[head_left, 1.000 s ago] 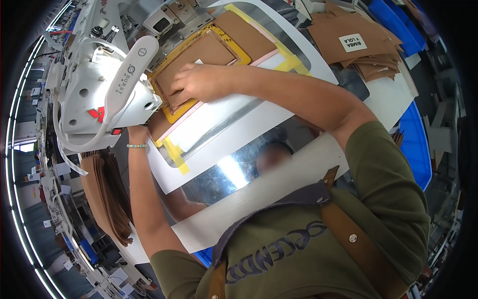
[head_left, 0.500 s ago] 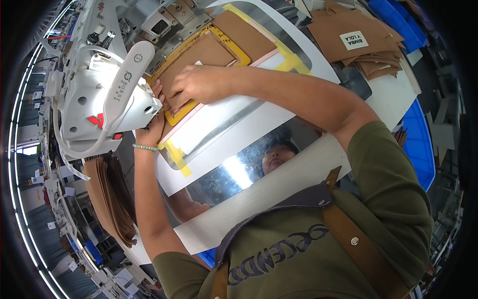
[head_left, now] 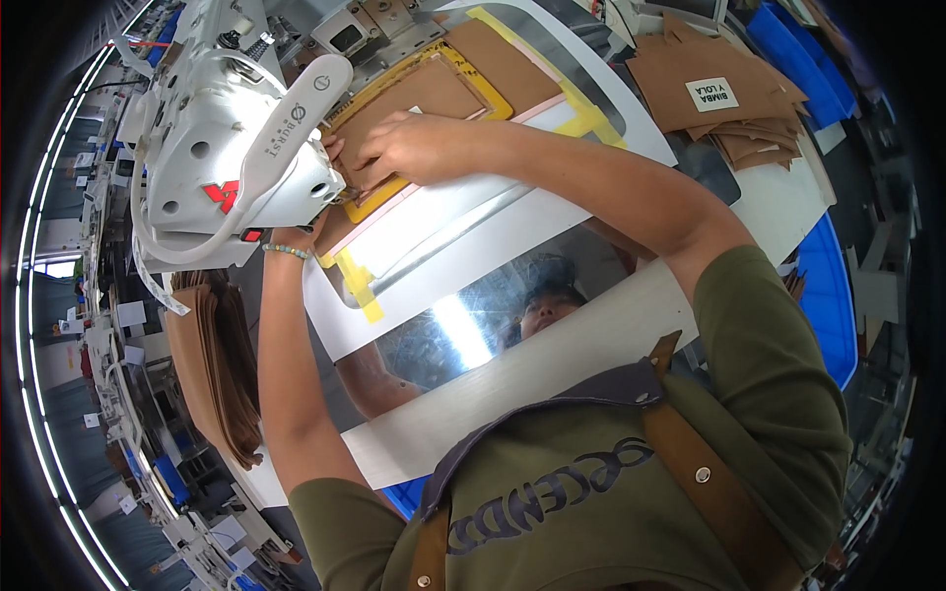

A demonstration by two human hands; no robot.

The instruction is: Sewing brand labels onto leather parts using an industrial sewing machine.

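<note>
My right hand (head_left: pixel 422 150) rests on a brown panel (head_left: pixel 414 91) framed by a yellow-edged template (head_left: pixel 379 200). Its fingers are bent but somewhat apart, with the tips close to the head of a white sewing machine (head_left: pixel 182 163). Past that head, my left hand (head_left: pixel 333 148) shows only a few fingers; the machine hides most of it. A beaded bracelet (head_left: pixel 286 251) circles the left wrist. Yellow tape (head_left: pixel 357 286) and pink strips border the template, which lies over a white sheet (head_left: pixel 330 330). Machine and fingers hide the needle area.
Brown cut pieces (head_left: pixel 680 79) with a white label are piled at the far right, near blue bins (head_left: pixel 828 295). Folded brown pieces (head_left: pixel 212 364) hang at the left below the machine. A shiny metal plate (head_left: pixel 424 345) lies between the sheet and my body.
The view has shifted a little, so the machine and template appear farther right and higher. Both hands stay at the template; less of the left hand shows beside the machine head.
</note>
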